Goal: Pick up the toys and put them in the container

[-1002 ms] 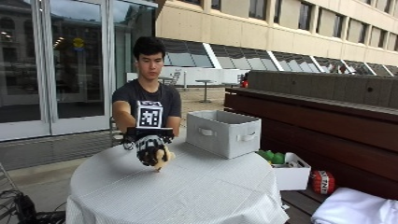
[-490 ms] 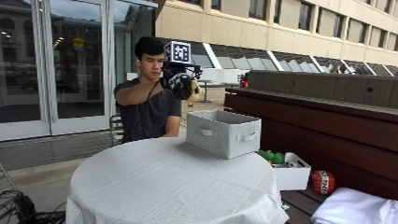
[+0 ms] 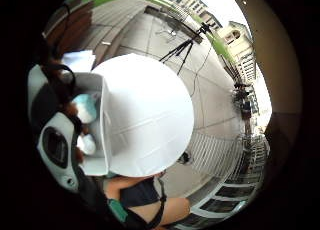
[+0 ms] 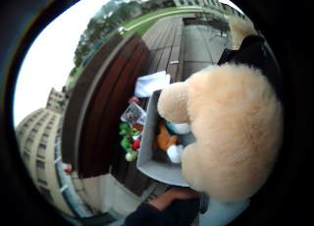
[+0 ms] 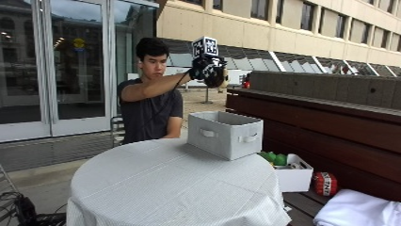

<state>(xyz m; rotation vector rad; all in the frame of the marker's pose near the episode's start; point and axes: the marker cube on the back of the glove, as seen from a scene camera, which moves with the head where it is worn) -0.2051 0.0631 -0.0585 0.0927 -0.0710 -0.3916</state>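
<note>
The fingers of the gloved right hand (image 5: 205, 70) are curled round one tan plush toy (image 5: 219, 78), which the hand holds up in the air at head height, above and a little behind the container (image 5: 225, 133). In the thumb side palm view the plush toy (image 4: 230, 132) fills much of the picture, pale and fluffy, with a rounded limb sticking out over the open container (image 4: 149, 155) below it. The person's right arm is raised and bent at the elbow, the forearm reaching out toward the container.

One container, a light grey fabric bin with two handle cut-outs showing, stands on the counter (image 5: 156, 188) near its far right edge. The counter is round and covered with a white cloth. Seen from the little finger side palm view, the container (image 3: 102, 145) sits at the edge of the counter (image 3: 150, 120) and holds at least two toys: a pale blue one (image 3: 86, 106) and a small white one (image 3: 87, 144). The thumb side palm view shows an orange toy (image 4: 164, 137) and a white piece beside it inside the container; how many toys lie there in all cannot be told.

Beside the counter, on a wooden bench (image 5: 325, 155), stands one small white box (image 5: 294, 175) with green toys (image 5: 274, 158) in it, one red ball-like toy (image 5: 324, 182) next to it, and one white bundle of cloth (image 5: 360, 212) at the near end.
</note>
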